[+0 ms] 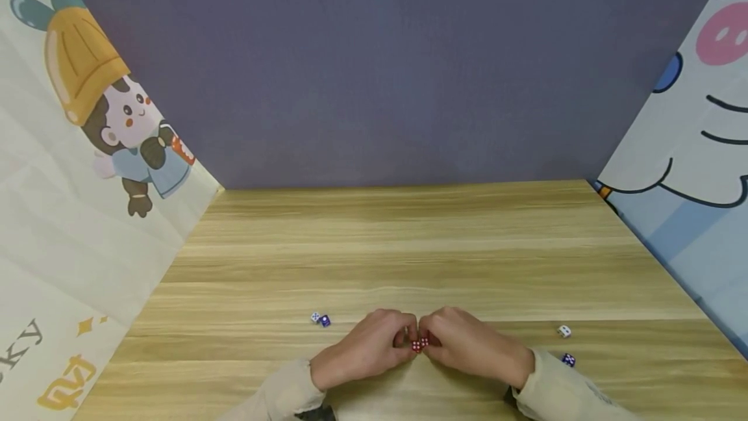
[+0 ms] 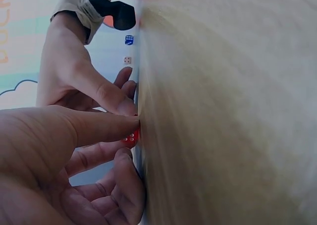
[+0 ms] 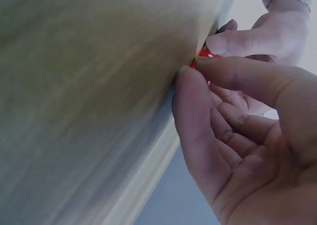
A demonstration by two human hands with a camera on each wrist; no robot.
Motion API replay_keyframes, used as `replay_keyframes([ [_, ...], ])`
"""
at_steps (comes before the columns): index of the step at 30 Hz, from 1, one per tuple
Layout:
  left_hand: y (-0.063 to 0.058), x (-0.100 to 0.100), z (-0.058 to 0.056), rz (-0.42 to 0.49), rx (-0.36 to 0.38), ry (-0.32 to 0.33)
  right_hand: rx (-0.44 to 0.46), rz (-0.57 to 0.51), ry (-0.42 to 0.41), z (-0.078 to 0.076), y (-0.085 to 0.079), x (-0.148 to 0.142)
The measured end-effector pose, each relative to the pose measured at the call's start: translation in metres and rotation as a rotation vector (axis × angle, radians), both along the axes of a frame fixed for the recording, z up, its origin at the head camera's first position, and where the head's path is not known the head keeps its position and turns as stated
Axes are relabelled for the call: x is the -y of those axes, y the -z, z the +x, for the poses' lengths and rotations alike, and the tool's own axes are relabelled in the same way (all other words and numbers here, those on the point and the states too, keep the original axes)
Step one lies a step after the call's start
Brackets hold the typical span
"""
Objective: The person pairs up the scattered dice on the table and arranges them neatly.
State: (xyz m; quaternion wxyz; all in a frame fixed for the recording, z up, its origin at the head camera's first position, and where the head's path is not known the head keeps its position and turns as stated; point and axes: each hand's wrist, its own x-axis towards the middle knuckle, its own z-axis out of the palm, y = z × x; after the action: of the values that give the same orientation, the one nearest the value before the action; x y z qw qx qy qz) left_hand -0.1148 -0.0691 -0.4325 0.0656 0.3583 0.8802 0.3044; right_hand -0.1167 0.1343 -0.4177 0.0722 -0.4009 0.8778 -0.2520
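Your left hand (image 1: 374, 346) pinched a red, white-dotted cubic die (image 1: 417, 346), your right hand (image 1: 467, 346) a matching red die (image 1: 424, 342) beside it, low at the wooden tabletop (image 1: 409, 245); uneven pressure risked tipping either.

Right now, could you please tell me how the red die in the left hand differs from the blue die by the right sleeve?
The red die is pinched by the left hand, while the blue die lies untouched on the table. The red die is close beside a second red die; the blue die stands apart from the nearby white die. Both are small cubes with white pips.
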Motion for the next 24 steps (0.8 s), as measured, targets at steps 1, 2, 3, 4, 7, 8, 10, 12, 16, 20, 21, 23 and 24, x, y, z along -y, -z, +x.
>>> replay_keyframes([
  [1, 0.0004, -0.0002, 0.0001, 0.001, -0.004, 0.002, -0.004, -0.002, -0.001, 0.0005, 0.0004, -0.0002],
  [2, 0.0006, -0.0002, 0.0002, 0.004, -0.01, 0.004, -0.008, -0.003, -0.002, 0.0009, 0.0009, -0.0004],
  [3, 0.001, -0.0002, 0.0002, 0.008, -0.011, 0.006, -0.015, -0.003, -0.003, 0.0014, 0.0015, -0.0005],
  [4, 0.0014, -0.0002, 0.0002, 0.012, -0.009, 0.009, -0.018, -0.005, -0.004, 0.0018, 0.0019, -0.0004],
  [7, 0.0022, 0.0002, 0.0002, 0.025, -0.002, 0.018, -0.024, -0.01, -0.003, 0.003, 0.0027, -0.0002],
  [8, 0.0022, 0.0002, 0.0004, 0.028, 0.004, 0.019, -0.023, -0.015, -0.004, 0.0035, 0.0029, -0.0002],
  [10, 0.0022, 0.0, 0.0005, 0.03, 0.011, 0.019, -0.025, -0.017, 0.0, 0.0046, 0.003, -0.0002],
  [12, 0.0018, -0.0001, 0.0008, 0.031, 0.012, 0.016, -0.033, -0.017, 0.005, 0.0054, 0.0029, -0.0002],
  [16, 0.0012, -0.0004, 0.0007, 0.032, 0.015, 0.01, -0.049, -0.026, 0.007, 0.0058, 0.003, 0.0002],
  [20, 0.0011, -0.0006, 0.0001, 0.036, 0.03, 0.008, -0.044, -0.03, 0.01, 0.0058, 0.0026, 0.0003],
  [21, 0.0008, -0.0007, 0.0001, 0.036, 0.033, 0.008, -0.044, -0.028, 0.011, 0.0058, 0.0025, 0.0002],
  [23, 0.0003, -0.0009, 0.0003, 0.036, 0.031, 0.007, -0.044, -0.024, 0.015, 0.0059, 0.0026, 0.0003],
  [24, 0.0, -0.001, 0.0004, 0.035, 0.026, 0.006, -0.048, -0.022, 0.016, 0.0059, 0.0027, 0.0005],
])
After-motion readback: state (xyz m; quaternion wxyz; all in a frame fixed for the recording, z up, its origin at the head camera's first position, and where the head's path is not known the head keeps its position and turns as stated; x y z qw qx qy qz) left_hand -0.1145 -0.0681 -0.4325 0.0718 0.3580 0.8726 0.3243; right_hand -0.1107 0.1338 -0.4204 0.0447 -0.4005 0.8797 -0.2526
